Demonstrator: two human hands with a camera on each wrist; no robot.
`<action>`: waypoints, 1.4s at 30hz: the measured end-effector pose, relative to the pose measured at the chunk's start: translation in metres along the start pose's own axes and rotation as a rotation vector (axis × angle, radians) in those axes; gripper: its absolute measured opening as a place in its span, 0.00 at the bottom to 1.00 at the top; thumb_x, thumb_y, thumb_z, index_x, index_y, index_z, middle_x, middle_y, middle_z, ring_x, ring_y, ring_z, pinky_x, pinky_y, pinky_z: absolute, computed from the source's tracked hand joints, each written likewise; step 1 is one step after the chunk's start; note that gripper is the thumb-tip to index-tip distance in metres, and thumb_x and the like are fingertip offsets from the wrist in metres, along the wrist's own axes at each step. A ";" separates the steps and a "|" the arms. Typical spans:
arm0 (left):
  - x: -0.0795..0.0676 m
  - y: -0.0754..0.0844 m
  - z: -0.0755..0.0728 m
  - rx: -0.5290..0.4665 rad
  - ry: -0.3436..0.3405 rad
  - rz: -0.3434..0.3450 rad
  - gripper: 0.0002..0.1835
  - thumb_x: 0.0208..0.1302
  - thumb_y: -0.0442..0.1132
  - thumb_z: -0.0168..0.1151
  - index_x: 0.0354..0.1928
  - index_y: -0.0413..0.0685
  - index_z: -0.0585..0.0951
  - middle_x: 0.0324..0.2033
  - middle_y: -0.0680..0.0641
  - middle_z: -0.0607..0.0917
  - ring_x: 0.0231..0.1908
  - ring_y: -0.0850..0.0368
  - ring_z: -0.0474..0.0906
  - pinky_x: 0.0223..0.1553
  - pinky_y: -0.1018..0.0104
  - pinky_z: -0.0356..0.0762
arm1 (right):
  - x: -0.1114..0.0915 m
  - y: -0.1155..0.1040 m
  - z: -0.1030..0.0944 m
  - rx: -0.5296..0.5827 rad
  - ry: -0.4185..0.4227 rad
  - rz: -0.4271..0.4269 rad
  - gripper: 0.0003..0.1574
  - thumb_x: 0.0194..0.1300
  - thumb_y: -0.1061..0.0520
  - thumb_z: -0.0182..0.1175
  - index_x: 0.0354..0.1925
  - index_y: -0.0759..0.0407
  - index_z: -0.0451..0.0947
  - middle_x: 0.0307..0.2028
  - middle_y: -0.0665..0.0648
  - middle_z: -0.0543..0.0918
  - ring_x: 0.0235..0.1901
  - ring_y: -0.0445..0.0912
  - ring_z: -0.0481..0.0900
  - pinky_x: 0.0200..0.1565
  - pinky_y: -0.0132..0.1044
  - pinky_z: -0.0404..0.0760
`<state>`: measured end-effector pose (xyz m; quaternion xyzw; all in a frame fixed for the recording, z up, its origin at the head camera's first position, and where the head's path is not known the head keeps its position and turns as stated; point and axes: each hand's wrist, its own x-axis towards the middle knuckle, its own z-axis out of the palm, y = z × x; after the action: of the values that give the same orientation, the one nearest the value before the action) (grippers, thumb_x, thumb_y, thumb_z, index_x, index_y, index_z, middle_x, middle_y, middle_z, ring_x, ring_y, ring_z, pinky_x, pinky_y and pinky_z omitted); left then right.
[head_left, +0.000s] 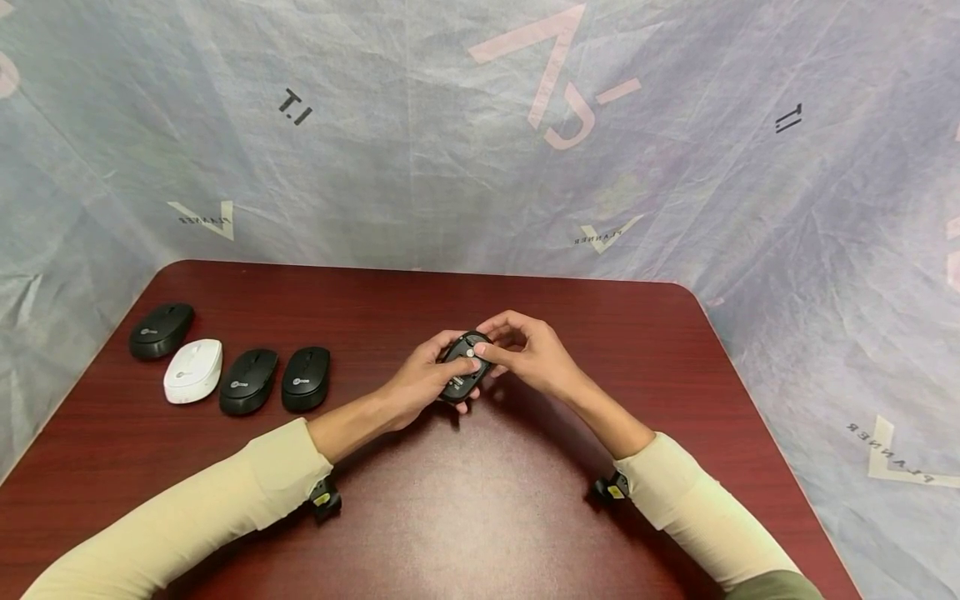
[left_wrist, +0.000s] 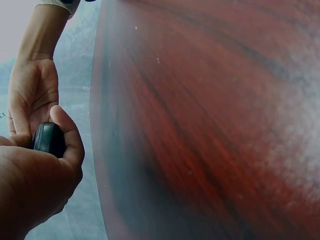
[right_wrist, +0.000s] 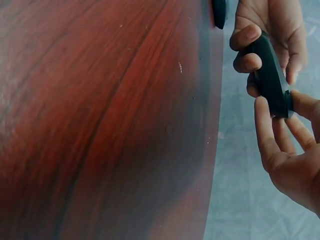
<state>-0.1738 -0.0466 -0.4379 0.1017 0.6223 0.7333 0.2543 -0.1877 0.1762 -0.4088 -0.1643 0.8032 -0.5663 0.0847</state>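
Observation:
A black computer mouse (head_left: 455, 387) is held underside up over the table, between both hands. The left hand (head_left: 412, 382) grips it from the left, thumb across the underside and fingers behind. My right hand (head_left: 546, 360) pinches the mouse's far end, its thumb on the underside near a small round light spot. In the left wrist view the mouse (left_wrist: 49, 139) shows edge-on in the curl of the left fingers. The right wrist view shows the mouse (right_wrist: 270, 75) from the side, with a small dark piece jutting out by the right thumb.
On the table's left side sit a black mouse (head_left: 161, 332), a white mouse (head_left: 193, 372) and two more black mice, one of them here (head_left: 306, 379). The dark red table (head_left: 465, 517) ends at a grey printed sheet (head_left: 480, 167) hanging behind and at both sides.

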 end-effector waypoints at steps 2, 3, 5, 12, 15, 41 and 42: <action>-0.001 0.001 0.000 0.000 -0.003 -0.001 0.26 0.85 0.35 0.63 0.78 0.42 0.69 0.57 0.38 0.85 0.35 0.52 0.90 0.31 0.64 0.93 | 0.000 0.000 0.001 0.015 -0.009 -0.003 0.15 0.76 0.62 0.74 0.58 0.63 0.86 0.52 0.66 0.91 0.43 0.50 0.92 0.46 0.60 0.98; -0.001 0.001 0.001 0.002 -0.006 -0.001 0.26 0.86 0.35 0.63 0.78 0.42 0.69 0.56 0.38 0.85 0.35 0.52 0.90 0.31 0.64 0.93 | 0.000 0.000 0.001 0.020 -0.012 -0.002 0.13 0.76 0.62 0.74 0.57 0.62 0.87 0.52 0.66 0.92 0.43 0.49 0.92 0.47 0.60 0.98; -0.001 0.002 0.001 0.005 -0.008 -0.003 0.26 0.86 0.34 0.63 0.78 0.41 0.68 0.55 0.38 0.86 0.35 0.52 0.90 0.31 0.64 0.93 | 0.001 0.001 0.001 0.024 -0.020 -0.006 0.11 0.77 0.62 0.73 0.55 0.62 0.88 0.54 0.65 0.92 0.44 0.48 0.93 0.49 0.59 0.98; 0.002 0.008 0.002 0.008 -0.017 0.012 0.27 0.85 0.30 0.61 0.79 0.37 0.67 0.54 0.39 0.84 0.35 0.52 0.88 0.31 0.63 0.93 | 0.002 0.002 0.006 -0.102 0.010 -0.083 0.05 0.78 0.61 0.73 0.50 0.60 0.90 0.54 0.61 0.92 0.50 0.48 0.93 0.53 0.45 0.97; 0.001 0.009 0.001 0.017 -0.026 -0.004 0.27 0.85 0.30 0.60 0.79 0.36 0.66 0.54 0.38 0.83 0.36 0.52 0.87 0.33 0.64 0.93 | 0.002 0.003 0.008 -0.154 0.008 -0.090 0.04 0.79 0.60 0.72 0.49 0.58 0.90 0.56 0.60 0.91 0.52 0.48 0.93 0.53 0.41 0.96; -0.005 0.019 -0.025 0.717 -0.004 0.285 0.17 0.83 0.38 0.68 0.68 0.55 0.86 0.63 0.44 0.88 0.57 0.43 0.86 0.51 0.47 0.92 | -0.008 -0.008 -0.014 -0.237 -0.146 -0.081 0.14 0.77 0.65 0.72 0.59 0.64 0.89 0.55 0.64 0.94 0.53 0.55 0.95 0.55 0.50 0.97; -0.005 0.019 -0.026 0.745 -0.011 0.306 0.17 0.82 0.37 0.69 0.67 0.54 0.87 0.62 0.45 0.88 0.58 0.45 0.86 0.53 0.47 0.92 | -0.009 -0.008 -0.014 -0.280 -0.139 -0.102 0.15 0.76 0.63 0.74 0.58 0.63 0.90 0.55 0.62 0.95 0.53 0.54 0.95 0.56 0.49 0.97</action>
<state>-0.1868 -0.0736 -0.4240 0.2825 0.8219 0.4862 0.0914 -0.1820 0.1892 -0.3969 -0.2540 0.8571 -0.4395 0.0876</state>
